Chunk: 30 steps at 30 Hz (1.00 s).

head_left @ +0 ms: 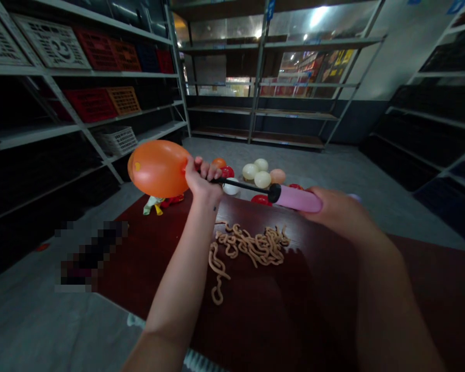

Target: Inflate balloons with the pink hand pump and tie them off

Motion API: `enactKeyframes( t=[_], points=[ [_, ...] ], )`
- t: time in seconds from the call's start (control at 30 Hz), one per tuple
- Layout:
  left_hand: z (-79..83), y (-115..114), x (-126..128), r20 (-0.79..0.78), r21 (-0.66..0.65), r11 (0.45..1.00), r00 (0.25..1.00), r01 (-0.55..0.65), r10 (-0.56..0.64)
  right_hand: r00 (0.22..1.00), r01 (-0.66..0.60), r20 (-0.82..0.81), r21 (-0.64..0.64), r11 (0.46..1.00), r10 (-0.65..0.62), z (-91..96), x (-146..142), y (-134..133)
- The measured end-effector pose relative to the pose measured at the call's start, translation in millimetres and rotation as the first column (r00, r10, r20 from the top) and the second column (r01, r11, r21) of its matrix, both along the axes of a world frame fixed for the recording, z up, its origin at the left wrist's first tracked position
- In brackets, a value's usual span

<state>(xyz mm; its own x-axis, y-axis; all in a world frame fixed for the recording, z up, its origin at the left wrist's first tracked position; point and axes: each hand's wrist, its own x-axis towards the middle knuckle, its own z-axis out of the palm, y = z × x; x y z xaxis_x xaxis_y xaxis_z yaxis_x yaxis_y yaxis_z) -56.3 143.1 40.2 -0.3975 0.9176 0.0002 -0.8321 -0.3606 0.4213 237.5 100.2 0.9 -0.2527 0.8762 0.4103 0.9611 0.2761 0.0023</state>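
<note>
An inflated orange balloon (158,168) points to the left, its neck pinched in my left hand (203,178). The fingers of that hand also wrap round the near end of a balloon pump, where its black rod (244,184) comes out. My right hand (333,209) is closed round the pink barrel of the balloon pump (298,199), with the rod drawn well out. The pump lies almost level above the table. Under it, a tangled heap of tan cord-like strands (256,245) rests on the dark red tabletop (294,310).
Limp uninflated balloons (155,205) lie at the table's far left corner. Several inflated balloons (262,179), white, red and orange, sit on the floor beyond. Metal shelves (256,111) line the back; crates (96,49) fill the left rack. A blurred patch (93,253) covers the left side.
</note>
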Motion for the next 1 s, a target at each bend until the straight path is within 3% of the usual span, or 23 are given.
enactKeyframes(
  t=[0.07,0.2,0.4,0.57,0.67,0.83,1.0],
  points=[
    [6.5,-4,-9,0.054,0.025,0.999,0.998,-0.038,0.037,1.0,0.004,0.005,-0.02,1.0,-0.004,7.3,-3,-1],
    [2.4,-2,-3,0.065,0.056,0.995,0.995,-0.08,0.077,0.992,0.064,0.1,0.095,0.993,-0.073,15.6,-13,-9],
    [-11.5,-6,49,0.055,-0.004,0.998,0.997,-0.06,0.06,0.97,0.143,0.173,0.154,0.978,-0.169,24.8,-28,-17],
    [-15.7,-16,79,0.095,-0.032,0.999,0.995,-0.001,0.004,0.964,0.123,0.233,0.034,0.992,-0.128,28.8,-56,-25],
    [-18.4,-13,75,0.127,-0.078,0.997,0.992,0.016,-0.005,0.966,0.1,0.24,-0.001,0.995,-0.097,31.6,-67,-29],
    [-16.6,-4,54,0.176,-0.102,0.991,0.982,0.089,-0.07,0.993,0.017,0.117,-0.051,0.999,-0.011,35.1,-68,-27],
    [-12.7,0,36,0.184,-0.074,0.99,0.977,0.121,-0.105,1.0,0.006,-0.024,-0.306,0.952,-0.014,40.8,-49,-27]
  ],
)
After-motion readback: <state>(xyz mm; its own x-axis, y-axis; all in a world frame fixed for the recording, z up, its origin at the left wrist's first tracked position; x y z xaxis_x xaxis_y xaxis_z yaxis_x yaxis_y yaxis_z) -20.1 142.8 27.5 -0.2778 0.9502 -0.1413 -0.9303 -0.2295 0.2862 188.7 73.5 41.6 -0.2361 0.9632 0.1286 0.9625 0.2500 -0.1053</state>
